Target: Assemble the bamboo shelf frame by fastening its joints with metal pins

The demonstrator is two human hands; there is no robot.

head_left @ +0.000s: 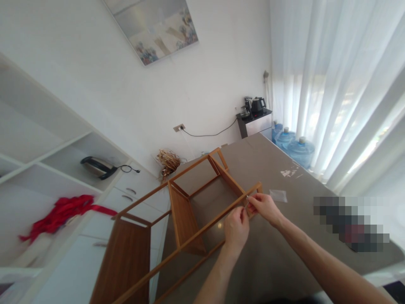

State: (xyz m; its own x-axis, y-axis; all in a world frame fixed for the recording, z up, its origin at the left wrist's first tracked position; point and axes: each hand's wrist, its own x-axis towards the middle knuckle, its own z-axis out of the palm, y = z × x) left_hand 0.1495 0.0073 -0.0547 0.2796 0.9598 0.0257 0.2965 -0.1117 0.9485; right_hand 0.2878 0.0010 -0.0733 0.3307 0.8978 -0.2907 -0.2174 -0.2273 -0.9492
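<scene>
A wooden shelf frame [182,211] lies on its side on the grey table, its slats and shelf boards tilted towards me. By the rail at its right end, my left hand [236,228] is closed in a pinch on a thin metal hex key [246,205]. My right hand [266,207] pinches close to the same spot, thumb and forefinger together at the rail's joint. The fingers hide most of the key and whatever it meets in the wood.
On the grey table [303,219] lie a small clear plastic bag [278,195], white scraps [289,172] and a blurred dark object [351,228]. Water bottles [300,152] stand beyond its edge. White shelving with a kettle [98,167] is at left.
</scene>
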